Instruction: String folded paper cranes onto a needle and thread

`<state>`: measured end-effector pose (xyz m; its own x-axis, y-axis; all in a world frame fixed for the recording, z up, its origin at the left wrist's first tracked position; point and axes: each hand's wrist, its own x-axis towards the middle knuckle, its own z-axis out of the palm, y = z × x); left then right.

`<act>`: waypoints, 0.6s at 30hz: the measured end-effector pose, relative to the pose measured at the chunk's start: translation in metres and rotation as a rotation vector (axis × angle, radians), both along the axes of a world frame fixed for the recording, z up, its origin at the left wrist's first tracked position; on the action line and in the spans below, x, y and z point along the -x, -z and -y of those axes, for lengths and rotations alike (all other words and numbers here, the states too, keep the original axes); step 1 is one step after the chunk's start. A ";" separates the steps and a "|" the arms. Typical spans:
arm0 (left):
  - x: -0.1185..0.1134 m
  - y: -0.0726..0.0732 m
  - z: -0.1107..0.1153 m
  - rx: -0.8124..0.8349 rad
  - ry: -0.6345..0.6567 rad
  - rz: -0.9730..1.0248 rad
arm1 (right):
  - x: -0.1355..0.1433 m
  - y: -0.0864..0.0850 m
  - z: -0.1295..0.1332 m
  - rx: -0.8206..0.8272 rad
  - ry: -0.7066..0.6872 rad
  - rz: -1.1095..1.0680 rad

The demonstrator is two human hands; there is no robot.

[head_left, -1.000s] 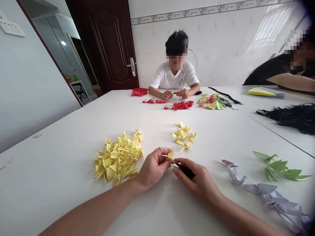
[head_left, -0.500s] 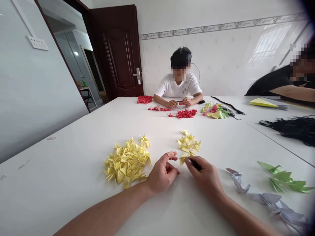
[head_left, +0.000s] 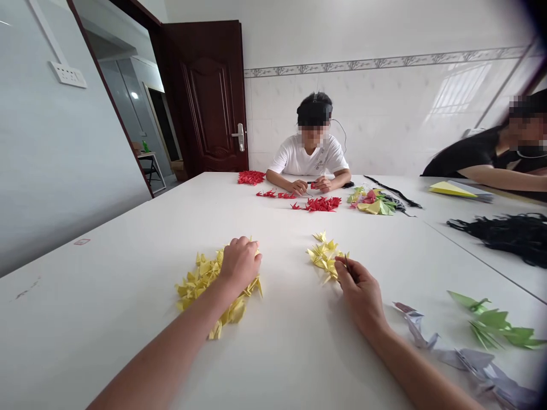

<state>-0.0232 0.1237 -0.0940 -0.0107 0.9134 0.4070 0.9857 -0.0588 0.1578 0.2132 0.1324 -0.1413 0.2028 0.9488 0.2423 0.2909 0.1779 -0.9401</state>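
Observation:
My left hand (head_left: 240, 265) is over the far right side of a heap of yellow paper cranes (head_left: 200, 287). Its fingers curl downward, and their tips and anything in them are hidden. My right hand (head_left: 361, 293) is closed around a thin dark pointed tool (head_left: 351, 271), its tip sticking up past the fingers. Right beside those fingers lies a small group of yellow paper cranes (head_left: 322, 253); whether the fingers touch them I cannot tell.
Purple paper cranes (head_left: 470, 364) and green paper cranes (head_left: 496, 319) lie at right on the white table (head_left: 141, 319). Black cords (head_left: 504, 236) are beyond. Across, a person in white (head_left: 314, 154) works beside red cranes (head_left: 320, 204); another person (head_left: 474, 151) leans in at right.
My left hand has moved left from near the right hand onto the yellow heap, its fingers now turned down. The right hand has shifted slightly right, away from a nearby yellow crane.

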 end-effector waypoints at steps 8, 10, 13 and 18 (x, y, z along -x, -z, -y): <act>0.008 0.011 -0.010 0.029 -0.008 0.005 | -0.002 0.003 0.002 -0.042 -0.055 0.030; 0.005 0.005 -0.007 -0.005 0.024 0.031 | -0.002 0.005 0.004 -0.059 -0.087 0.056; -0.004 -0.002 0.004 -0.050 0.134 0.099 | 0.001 0.004 0.009 -0.079 -0.152 0.107; -0.025 0.006 0.025 -0.014 0.483 0.492 | 0.004 -0.004 0.021 -0.097 -0.266 0.190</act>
